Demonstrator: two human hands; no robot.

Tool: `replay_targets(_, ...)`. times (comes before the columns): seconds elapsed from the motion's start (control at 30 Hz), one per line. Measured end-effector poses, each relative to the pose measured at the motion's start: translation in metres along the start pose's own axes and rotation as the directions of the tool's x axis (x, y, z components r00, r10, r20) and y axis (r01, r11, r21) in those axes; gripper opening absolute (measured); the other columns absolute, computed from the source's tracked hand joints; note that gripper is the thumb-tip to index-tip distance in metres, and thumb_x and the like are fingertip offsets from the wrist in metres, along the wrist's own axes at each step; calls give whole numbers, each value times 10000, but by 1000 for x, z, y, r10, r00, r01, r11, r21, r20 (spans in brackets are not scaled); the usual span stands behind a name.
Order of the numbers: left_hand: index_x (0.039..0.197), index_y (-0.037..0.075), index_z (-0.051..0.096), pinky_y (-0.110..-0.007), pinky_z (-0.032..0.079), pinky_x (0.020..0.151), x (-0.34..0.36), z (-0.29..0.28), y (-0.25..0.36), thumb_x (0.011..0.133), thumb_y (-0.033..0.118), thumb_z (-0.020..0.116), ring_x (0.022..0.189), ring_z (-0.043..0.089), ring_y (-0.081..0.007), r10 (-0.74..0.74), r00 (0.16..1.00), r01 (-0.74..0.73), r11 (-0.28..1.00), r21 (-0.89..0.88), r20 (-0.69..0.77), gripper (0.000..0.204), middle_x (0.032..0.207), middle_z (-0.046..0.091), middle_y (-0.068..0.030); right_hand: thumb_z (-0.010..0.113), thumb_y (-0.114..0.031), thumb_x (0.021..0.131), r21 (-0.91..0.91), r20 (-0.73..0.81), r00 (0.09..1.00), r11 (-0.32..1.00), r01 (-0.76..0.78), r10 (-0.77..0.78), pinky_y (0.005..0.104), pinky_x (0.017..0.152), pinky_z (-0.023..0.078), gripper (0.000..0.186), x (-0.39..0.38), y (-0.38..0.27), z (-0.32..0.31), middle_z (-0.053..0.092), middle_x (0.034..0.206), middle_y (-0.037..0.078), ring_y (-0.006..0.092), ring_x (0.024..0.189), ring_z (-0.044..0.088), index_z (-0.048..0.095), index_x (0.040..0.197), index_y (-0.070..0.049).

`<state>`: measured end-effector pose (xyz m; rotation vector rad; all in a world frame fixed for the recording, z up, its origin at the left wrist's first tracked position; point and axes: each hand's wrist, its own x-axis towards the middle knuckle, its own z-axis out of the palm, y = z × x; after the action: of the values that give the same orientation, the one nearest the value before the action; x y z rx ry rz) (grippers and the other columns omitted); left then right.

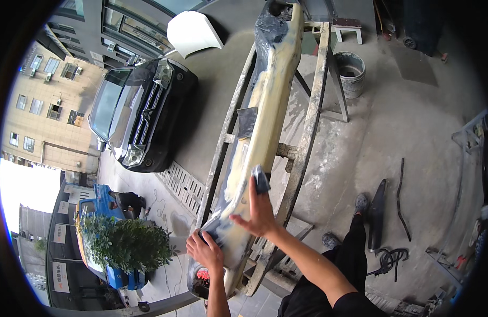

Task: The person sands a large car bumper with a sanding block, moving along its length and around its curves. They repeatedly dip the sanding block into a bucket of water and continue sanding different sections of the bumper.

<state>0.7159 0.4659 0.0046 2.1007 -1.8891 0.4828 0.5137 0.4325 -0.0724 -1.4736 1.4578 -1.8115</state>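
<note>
A long car bumper (273, 95), patched with cream filler over grey, rests lengthwise on a paint-spattered metal stand (310, 142). My right hand (257, 216) is on its middle-lower part, fingers closed on a small dark sanding block (261, 178) pressed against the filler. My left hand (207, 248) lies on the bumper's near end with fingers apart, holding nothing. A dark square sheet (247, 121) rests on the bumper farther up. A red item shows inside the opening at the near end.
A black car (143, 116) and white hood panel (193, 31) stand left. A co-worker (128, 203) crouches by a blue vehicle, behind a leafy plant (125, 245). Right are a bucket (350, 74), a long black part (376, 216), hoses (402, 190) and metal frames (465, 132). My feet are beside the stand.
</note>
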Motion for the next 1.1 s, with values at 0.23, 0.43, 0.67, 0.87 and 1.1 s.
replay_targets(0.23, 1246, 85, 644, -484, 408, 1005, -1, 4, 0, 1069, 339, 481, 1160, 563, -382, 18, 1000, -18, 1000, -2, 4, 350, 1193, 626, -170, 631, -612, 970, 215, -165, 958, 956, -197, 235, 522, 1271, 180, 1144, 62, 14, -17, 154, 1625, 437, 528, 1537, 202, 39, 1631, 109)
replay_targets(0.43, 1228, 36, 630, -490, 396, 1023, 2, -1, -3, 1052, 327, 500, 1151, 551, -386, 32, 999, -33, 999, -26, -29, 364, 1175, 611, -183, 534, -668, 993, 134, -98, 956, 955, -264, 278, 580, 1268, 134, 1174, -1, -20, 23, 142, 1612, 464, 562, 1529, 187, -24, 1596, 171)
replay_targets(0.67, 1239, 40, 636, -489, 397, 1028, 4, 0, 8, 1044, 324, 509, 1152, 552, -389, 22, 1000, -22, 1000, -18, 8, 367, 1187, 615, -180, 638, -495, 1003, 226, -234, 902, 923, -313, 363, 478, 1270, 208, 1046, 50, 5, -4, 202, 1663, 352, 440, 1561, 240, 31, 1658, 49)
replay_targets(0.87, 1245, 43, 635, -492, 396, 1030, 2, 1, -2, 1049, 324, 509, 1162, 551, -391, 22, 1000, -22, 1000, -22, 2, 365, 1201, 616, -181, 637, -469, 1013, 198, -234, 901, 926, -323, 364, 478, 1259, 234, 1026, 54, 4, 1, 241, 1657, 331, 435, 1531, 301, 28, 1659, 46)
replay_targets(1.1, 1235, 44, 633, -490, 389, 1037, 3, -1, 0, 1050, 324, 512, 1170, 547, -384, 14, 1000, -13, 1000, -24, 13, 357, 1204, 611, -178, 644, -552, 982, 265, -194, 926, 926, -269, 325, 480, 1272, 205, 1103, -15, -25, 25, 201, 1677, 332, 427, 1559, 254, -4, 1667, 19)
